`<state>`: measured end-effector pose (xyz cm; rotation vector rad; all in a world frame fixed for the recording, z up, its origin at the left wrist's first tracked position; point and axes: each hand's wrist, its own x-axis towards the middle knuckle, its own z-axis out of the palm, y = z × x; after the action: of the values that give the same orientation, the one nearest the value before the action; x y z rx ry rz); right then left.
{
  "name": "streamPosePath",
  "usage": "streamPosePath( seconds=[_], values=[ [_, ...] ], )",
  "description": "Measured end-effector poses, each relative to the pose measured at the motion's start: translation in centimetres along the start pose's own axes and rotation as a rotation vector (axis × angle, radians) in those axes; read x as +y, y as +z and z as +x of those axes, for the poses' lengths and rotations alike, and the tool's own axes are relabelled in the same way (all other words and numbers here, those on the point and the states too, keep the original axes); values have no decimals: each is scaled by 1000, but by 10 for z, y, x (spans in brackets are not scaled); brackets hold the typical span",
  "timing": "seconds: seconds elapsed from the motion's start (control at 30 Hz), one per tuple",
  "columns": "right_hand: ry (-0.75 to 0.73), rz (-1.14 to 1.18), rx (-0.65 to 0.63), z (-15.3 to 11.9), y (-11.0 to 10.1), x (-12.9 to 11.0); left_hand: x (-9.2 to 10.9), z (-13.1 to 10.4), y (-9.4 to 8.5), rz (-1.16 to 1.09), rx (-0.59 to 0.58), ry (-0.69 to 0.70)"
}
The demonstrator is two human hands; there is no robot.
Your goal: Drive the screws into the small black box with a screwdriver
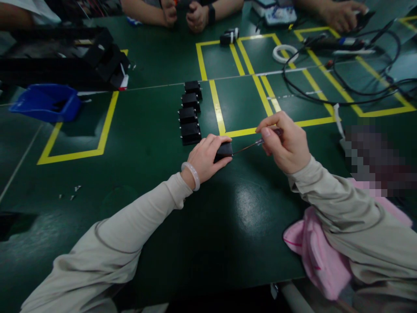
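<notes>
My left hand [206, 157] is closed around a small black box [224, 150] on the green table, fingers along its top edge and thumb along the near side. My right hand [285, 141] grips the handle of a thin screwdriver [259, 142]. The shaft points left, and its tip meets the right end of the box. Just beyond my left hand, several similar black blocks [190, 130] stand in a column, with small bright screws showing at their sides. A few loose screws [77, 188] lie to the left on the table.
A blue bin [47, 103] and black trays [61, 56] are at the left. Yellow tape marks rectangles on the table [156, 261]. A white tape roll [285, 54] and black cables [302, 92] lie at the right, pink cloth [321, 252] nearer. Other people's hands are across the table.
</notes>
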<state>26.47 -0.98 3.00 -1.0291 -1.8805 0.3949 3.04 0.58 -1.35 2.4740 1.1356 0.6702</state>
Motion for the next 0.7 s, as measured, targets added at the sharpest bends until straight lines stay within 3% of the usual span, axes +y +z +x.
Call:
streamPosePath(
  seconds=[0.7],
  values=[
    [17,26,-3,-1,0,2,0,0,0,-2,4,6]
  ],
)
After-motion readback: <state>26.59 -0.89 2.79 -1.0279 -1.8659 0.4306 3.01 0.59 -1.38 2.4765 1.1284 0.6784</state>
